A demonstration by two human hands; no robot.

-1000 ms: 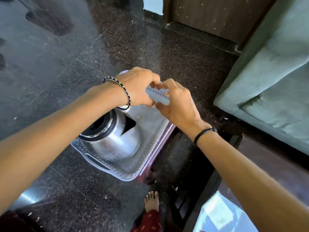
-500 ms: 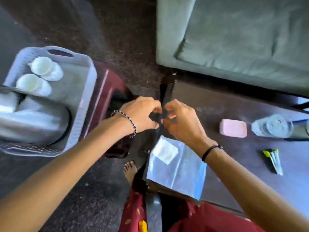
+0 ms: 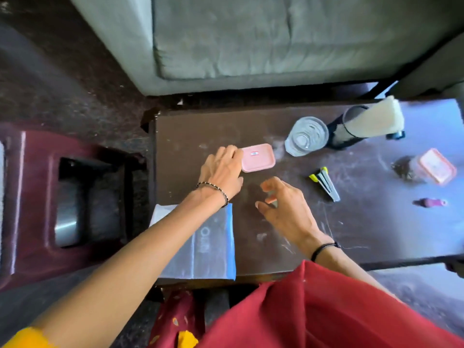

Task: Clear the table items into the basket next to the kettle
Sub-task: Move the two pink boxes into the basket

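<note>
1. Both hands swing across from the basket side; left hand (image 3: 223, 169) now lays flat fingers on the pink box (image 3: 258, 157), no grip yet.
2. Right hand (image 3: 283, 204) hovers just beside, loosely curled, empty.
3. Risk: the glass (image 3: 306, 135) stands just past the box, and a shove could topple it.

Flat pink box (image 3: 258, 157) lid-up on the dark table (image 3: 190, 136), clear upright glass (image 3: 306, 136) just beside it
</note>
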